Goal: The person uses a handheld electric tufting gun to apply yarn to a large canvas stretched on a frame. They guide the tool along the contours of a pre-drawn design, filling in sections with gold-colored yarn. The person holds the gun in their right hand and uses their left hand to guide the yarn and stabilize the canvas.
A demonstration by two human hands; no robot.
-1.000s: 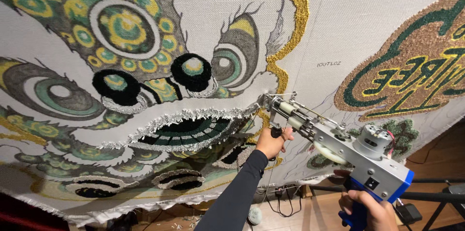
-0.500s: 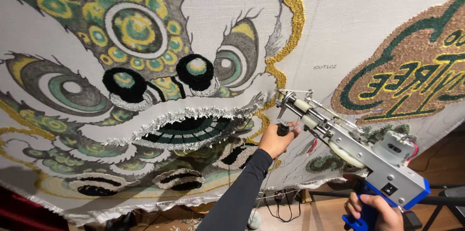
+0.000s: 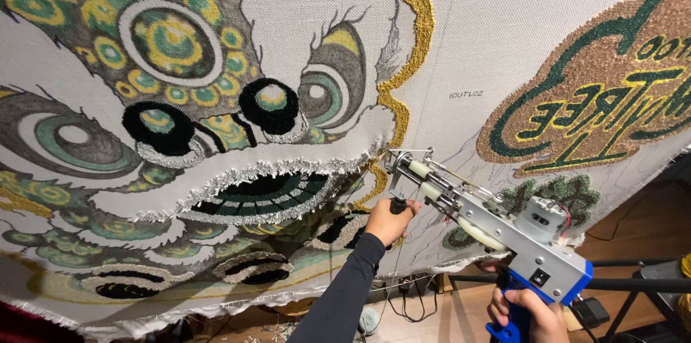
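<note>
Below the stretched backing cloth (image 3: 504, 41), near the lower centre of the view, I had my left hand (image 3: 389, 222) clenched round the black front handle (image 3: 398, 205) of the tufting gun (image 3: 497, 224). The fingers wrapped that handle fully; only its dark top showed above the fist. My left arm wore a dark sleeve (image 3: 345, 292) rising from the bottom edge.

My right hand (image 3: 525, 314) was closed on the blue pistol grip (image 3: 515, 310) at the lower right. I could not tell whether a finger lay on a trigger.

The gun sat right of centre, between the two hands. Its long axis ran diagonally, from the blue grip at lower right up to the needle end (image 3: 392, 163) at upper left. The needle end pointed into the cloth and met it just beside the gold tufted outline (image 3: 403, 98), at the right margin of the lion-face design (image 3: 216, 113).

Bare white cloth lay open above and to the right of the needle end, between the gold outline and the brown and green lettered patch (image 3: 612, 98). The lower hem of the cloth (image 3: 216, 310) ran just under the left forearm. Cables (image 3: 403, 292) hung below that hem, and dark frame bars (image 3: 633, 284) crossed close behind the right hand.
</note>
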